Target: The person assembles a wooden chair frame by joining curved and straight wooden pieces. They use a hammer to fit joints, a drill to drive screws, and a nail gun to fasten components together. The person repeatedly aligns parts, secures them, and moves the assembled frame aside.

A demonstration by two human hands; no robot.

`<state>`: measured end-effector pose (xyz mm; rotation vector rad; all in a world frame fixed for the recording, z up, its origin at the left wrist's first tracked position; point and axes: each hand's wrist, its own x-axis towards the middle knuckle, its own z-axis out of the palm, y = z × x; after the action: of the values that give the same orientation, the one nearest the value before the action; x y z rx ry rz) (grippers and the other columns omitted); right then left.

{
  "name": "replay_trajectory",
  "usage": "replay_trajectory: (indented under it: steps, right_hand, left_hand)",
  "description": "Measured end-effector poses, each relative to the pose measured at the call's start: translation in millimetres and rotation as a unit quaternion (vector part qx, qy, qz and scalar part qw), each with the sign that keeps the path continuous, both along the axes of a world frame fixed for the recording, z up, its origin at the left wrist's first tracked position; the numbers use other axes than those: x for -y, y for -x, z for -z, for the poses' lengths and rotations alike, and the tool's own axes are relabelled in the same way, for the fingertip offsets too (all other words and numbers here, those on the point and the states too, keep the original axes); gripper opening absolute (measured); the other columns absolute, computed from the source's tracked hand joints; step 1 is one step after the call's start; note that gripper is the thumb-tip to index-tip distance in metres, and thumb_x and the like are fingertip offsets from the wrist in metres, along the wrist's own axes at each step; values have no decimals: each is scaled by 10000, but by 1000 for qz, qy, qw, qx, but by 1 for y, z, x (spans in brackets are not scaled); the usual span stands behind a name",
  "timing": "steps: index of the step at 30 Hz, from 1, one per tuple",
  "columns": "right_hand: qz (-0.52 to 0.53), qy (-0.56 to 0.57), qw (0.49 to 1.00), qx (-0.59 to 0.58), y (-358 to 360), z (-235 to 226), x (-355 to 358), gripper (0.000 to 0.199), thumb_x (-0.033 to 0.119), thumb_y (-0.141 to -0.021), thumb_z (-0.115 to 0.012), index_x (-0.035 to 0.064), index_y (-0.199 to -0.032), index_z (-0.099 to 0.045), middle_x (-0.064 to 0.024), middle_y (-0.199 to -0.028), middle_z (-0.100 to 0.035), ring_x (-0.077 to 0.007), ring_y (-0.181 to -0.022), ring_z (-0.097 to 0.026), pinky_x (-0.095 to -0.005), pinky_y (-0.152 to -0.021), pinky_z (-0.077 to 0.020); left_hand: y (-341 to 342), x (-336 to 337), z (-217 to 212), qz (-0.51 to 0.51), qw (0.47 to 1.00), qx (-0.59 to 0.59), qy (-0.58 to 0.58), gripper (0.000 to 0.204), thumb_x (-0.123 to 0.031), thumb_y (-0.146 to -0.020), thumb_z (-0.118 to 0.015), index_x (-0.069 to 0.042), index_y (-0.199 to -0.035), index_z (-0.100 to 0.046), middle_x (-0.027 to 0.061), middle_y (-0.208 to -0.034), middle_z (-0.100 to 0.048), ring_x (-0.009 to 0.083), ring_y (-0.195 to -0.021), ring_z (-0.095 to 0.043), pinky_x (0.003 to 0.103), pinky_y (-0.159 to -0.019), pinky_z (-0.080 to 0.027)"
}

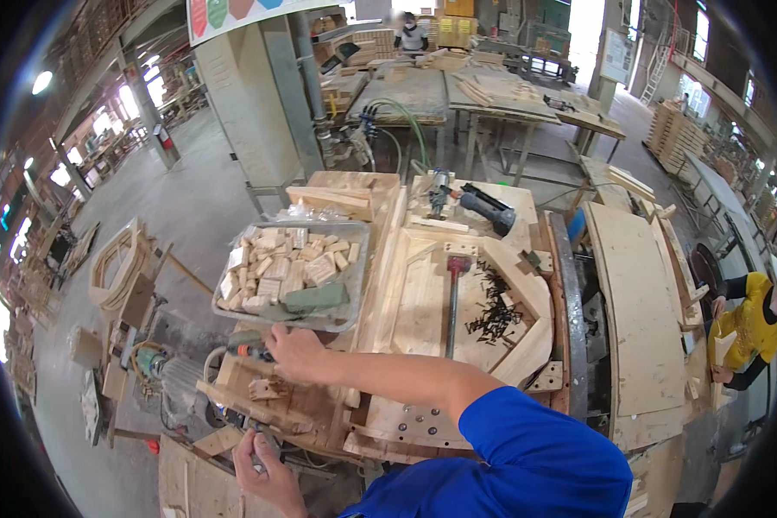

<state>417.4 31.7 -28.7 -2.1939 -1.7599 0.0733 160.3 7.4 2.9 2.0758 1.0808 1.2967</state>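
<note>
Looking down on a woodworking bench; landmark = grey tray (358, 259) of small wood blocks. Nearest the viewer, below & left of the tray, the left hand (263, 466) is curled shut around a small dark part at the bench's low front edge; what the part is cannot be told. Just under the tray's near rim, the right hand (295, 352) lies palm-down w/ fingers loosely bent, touching the bench clutter beside a green-and-orange tool (249, 345); whether it grips anything cannot be told. Right of the tray: a red-headed mallet (454, 298) lying on the pale wooden jig (423, 302), w/ a heap of dark screws (492, 311) further right. Beyond the tray's far-right corner, a power drill (483, 210). Risk (judged): the tray overhangs the bench's left side, so a knock from the right forearm could tip it & spill blocks; the loose screws could scatter likewise. Open room: bare floor left of the tray; the jig's centre is the only flat free patch. Far right of the tray, a person in yellow (747, 328) works well apart.
</note>
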Motion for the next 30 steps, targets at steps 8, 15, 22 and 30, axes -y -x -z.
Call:
replay_trajectory:
  steps: [8, 15, 22, 30]
  right_hand:
    - [57, -284, 868, -403, -122, -50, 89, 348, 307, -1031, -645, 58, -1273, -660, -125, -1143, -710, -287, -1077, -713, -525, -924, -593]
    - [334, -611, 156, -701, -404, 76, 204, 604, 400, -1057, -589, -71, -1391, -413, -255, -1451, -518, -391, -1264, -608, -520, -1069, -529]
    - [310, -690, 10, -654, -529, 157, 203, 505, 457, -1056, -596, 69, -1356, -476, -170, -1359, -543, -334, -1245, -574, -522, -1108, -448]
    - [282, -704, -7, -651, -534, 112, 239, 297, 400, -1045, -613, 127, -1163, -614, -107, -922, -712, -295, -782, -694, -496, -757, -619]
  left_hand:
    - [-92, 9, -10, 212, 972, -8, -97, 153, -103, -948, -714, 21, -1038, -721, 154, -944, -735, 313, -805, -688, 398, -734, -538]
    - [-184, 27, -6, 372, 922, -90, -50, 111, -65, -913, -731, -37, -1015, -766, 170, -935, -748, 353, -833, -729, 413, -755, -582]
    - [-247, 44, 43, 539, 812, -215, -64, 103, -139, -944, -687, -65, -951, -759, 163, -958, -756, 345, -896, -727, 456, -811, -588]
    - [-254, 68, 41, 532, 824, -192, -32, 179, -115, -946, -661, -60, -1091, -749, 149, -1085, -759, 350, -967, -722, 441, -878, -588]
